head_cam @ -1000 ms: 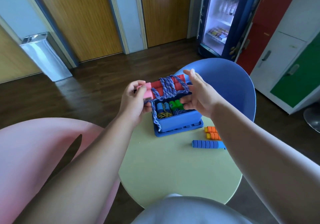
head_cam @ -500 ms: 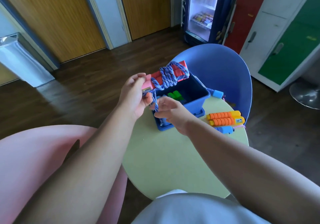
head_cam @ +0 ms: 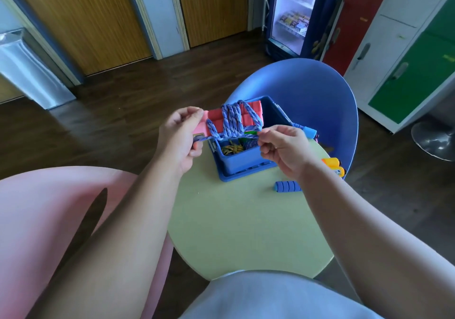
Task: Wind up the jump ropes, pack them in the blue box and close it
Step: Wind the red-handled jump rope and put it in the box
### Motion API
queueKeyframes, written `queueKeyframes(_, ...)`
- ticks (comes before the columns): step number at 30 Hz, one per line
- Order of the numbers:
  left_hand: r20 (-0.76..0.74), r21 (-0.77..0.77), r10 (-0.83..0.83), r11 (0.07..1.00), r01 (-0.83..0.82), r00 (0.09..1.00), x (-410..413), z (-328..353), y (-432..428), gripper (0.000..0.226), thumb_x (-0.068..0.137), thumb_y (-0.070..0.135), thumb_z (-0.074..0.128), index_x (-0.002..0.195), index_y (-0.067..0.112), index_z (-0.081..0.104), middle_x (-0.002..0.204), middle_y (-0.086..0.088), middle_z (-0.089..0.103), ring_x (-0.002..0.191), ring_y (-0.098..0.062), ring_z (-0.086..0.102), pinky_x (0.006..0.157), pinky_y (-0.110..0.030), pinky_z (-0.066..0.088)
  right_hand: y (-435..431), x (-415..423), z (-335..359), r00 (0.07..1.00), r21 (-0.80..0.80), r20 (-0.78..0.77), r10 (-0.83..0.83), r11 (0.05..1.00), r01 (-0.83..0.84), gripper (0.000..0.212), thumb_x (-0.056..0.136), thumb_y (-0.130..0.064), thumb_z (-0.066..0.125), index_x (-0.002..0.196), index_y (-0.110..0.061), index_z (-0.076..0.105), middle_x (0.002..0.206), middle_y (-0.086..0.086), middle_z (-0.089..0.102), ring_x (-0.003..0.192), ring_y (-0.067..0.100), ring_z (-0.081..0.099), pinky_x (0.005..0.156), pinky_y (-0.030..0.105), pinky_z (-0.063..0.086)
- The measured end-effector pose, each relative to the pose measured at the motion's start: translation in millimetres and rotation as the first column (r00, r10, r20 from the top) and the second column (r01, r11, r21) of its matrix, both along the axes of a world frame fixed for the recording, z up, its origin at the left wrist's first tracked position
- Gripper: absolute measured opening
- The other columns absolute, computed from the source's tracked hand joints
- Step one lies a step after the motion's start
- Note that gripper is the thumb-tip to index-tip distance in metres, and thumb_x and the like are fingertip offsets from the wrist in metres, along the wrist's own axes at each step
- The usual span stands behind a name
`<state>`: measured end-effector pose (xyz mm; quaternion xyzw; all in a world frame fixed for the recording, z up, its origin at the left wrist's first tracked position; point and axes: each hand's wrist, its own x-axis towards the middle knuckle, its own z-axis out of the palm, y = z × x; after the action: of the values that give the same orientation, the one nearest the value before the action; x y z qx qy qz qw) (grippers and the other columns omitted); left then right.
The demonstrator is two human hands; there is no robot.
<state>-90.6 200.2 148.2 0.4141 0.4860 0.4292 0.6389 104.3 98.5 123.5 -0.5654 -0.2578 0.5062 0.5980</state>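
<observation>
My left hand [head_cam: 179, 137] grips the pink end of the red jump-rope handles [head_cam: 248, 114], held level above the blue box [head_cam: 242, 162]. Blue speckled cord [head_cam: 230, 121] is wound around those handles in several turns. My right hand [head_cam: 283, 147] pinches the free end of that cord and holds it taut under the handles. The open box stands on the pale green round table [head_cam: 243, 222] and holds a yellow-black cord [head_cam: 232, 149] and other wound ropes. A blue ribbed handle [head_cam: 286, 187] and orange handles [head_cam: 332, 164] lie on the table to the right.
A blue chair [head_cam: 315, 92] stands right behind the table and a pink chair [head_cam: 46, 207] to its left. Dark wood floor surrounds them. A drinks fridge [head_cam: 293, 13], coloured lockers [head_cam: 413, 47] and wooden doors line the back.
My right hand came from the box's right side to the loose cord end, took it and pulled it rightward under the red handles. The left hand stays on the handles.
</observation>
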Motion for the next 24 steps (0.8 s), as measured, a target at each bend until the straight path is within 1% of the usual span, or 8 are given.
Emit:
queueKeyframes(5, -0.022, 0.039, 0.089, 0.995, -0.089, 0.996, 5, -10, -11, 0.011, 0.096, 0.019, 0.071, 0.087, 0.024, 0.067, 0.076, 0.001, 0.071, 0.037, -0.01, 0.041, 0.041, -0.014, 0.02, -4, 30, 12, 0.995, -0.018, 0.103, -0.014, 1.0, 0.016, 0.015, 0.09, 0.005, 0.063, 0.077, -0.001, 0.067, 0.064, 0.008, 0.062, 0.054, 0.016, 0.048, 0.057, 0.027, 0.048)
queueKeyframes(7, -0.062, 0.12, 0.085, 0.99, -0.077, 0.994, 5, -17, -13, 0.013, 0.096, 0.019, 0.071, 0.086, 0.027, 0.069, 0.075, 0.003, 0.068, 0.043, -0.013, 0.045, 0.039, -0.015, 0.026, -6, 37, 12, 0.982, -0.034, 0.188, 0.021, 0.999, -0.015, 0.01, 0.089, 0.004, 0.065, 0.081, 0.0, 0.07, 0.065, 0.008, 0.065, 0.056, 0.016, 0.052, 0.059, 0.028, 0.05)
queueKeyframes(10, -0.151, 0.263, 0.069, 0.964, -0.027, 0.986, 1, -26, -16, 0.016, 0.096, 0.02, 0.071, 0.086, 0.033, 0.071, 0.08, 0.004, 0.062, 0.051, -0.015, 0.05, 0.04, -0.02, 0.032, -8, 47, 14, 0.937, -0.04, 0.343, 0.062, 0.998, -0.051, 0.004, 0.087, 0.001, 0.072, 0.089, -0.001, 0.075, 0.072, 0.016, 0.071, 0.06, 0.017, 0.063, 0.061, 0.027, 0.056)
queueKeyframes(13, -0.212, 0.32, 0.094, 0.947, -0.022, 0.973, 1, -30, -19, 0.011, 0.092, 0.025, 0.072, 0.089, 0.035, 0.07, 0.081, 0.006, 0.061, 0.054, -0.016, 0.052, 0.041, -0.023, 0.035, -7, 50, 18, 0.867, -0.037, 0.491, 0.083, 0.997, -0.074, 0.006, 0.085, -0.001, 0.076, 0.091, -0.002, 0.076, 0.076, 0.02, 0.074, 0.061, 0.018, 0.07, 0.065, 0.029, 0.062)
queueKeyframes(18, -0.241, 0.365, 0.192, 0.926, -0.095, 0.951, 14, -36, -29, 0.007, 0.091, 0.03, 0.074, 0.09, 0.035, 0.068, 0.084, 0.007, 0.065, 0.06, -0.016, 0.058, 0.045, -0.025, 0.042, 1, 57, 25, 0.847, 0.008, 0.525, 0.09, 0.994, -0.11, 0.005, 0.087, 0.0, 0.073, 0.091, 0.0, 0.077, 0.075, 0.018, 0.074, 0.063, 0.02, 0.071, 0.072, 0.038, 0.064)
queueKeyframes(21, -0.291, 0.439, 0.26, 0.891, -0.113, 0.921, 17, -43, -29, 0.012, 0.089, 0.04, 0.074, 0.096, 0.033, 0.068, 0.094, 0.006, 0.069, 0.078, -0.02, 0.065, 0.06, -0.039, 0.051, 3, 60, 24, 0.724, 0.01, 0.682, 0.106, 0.988, -0.154, 0.011, 0.088, -0.003, 0.07, 0.085, -0.011, 0.076, 0.073, 0.005, 0.074, 0.069, 0.022, 0.072, 0.074, 0.045, 0.062)
queueKeyframes(23, -0.337, 0.475, 0.277, 0.875, -0.092, 0.9, 20, -47, -29, 0.016, 0.087, 0.047, 0.073, 0.097, 0.035, 0.067, 0.093, 0.004, 0.069, 0.077, -0.024, 0.064, 0.063, -0.046, 0.051, 3, 59, 22, 0.639, -0.01, 0.758, 0.127, 0.983, -0.184, 0.016, 0.089, -0.004, 0.069, 0.089, -0.021, 0.07, 0.08, -0.001, 0.072, 0.075, 0.022, 0.07, 0.073, 0.045, 0.061)
queueKeyframes(24, -0.359, 0.486, 0.283, 0.87, -0.081, 0.889, 22, -49, -30, 0.016, 0.087, 0.048, 0.072, 0.096, 0.035, 0.067, 0.09, 0.005, 0.068, 0.075, -0.023, 0.063, 0.062, -0.045, 0.05, 3, 59, 20, 0.599, -0.027, 0.788, 0.143, 0.98, -0.199, 0.019, 0.089, -0.004, 0.067, 0.093, -0.023, 0.067, 0.084, -0.001, 0.07, 0.077, 0.023, 0.069, 0.072, 0.044, 0.06)
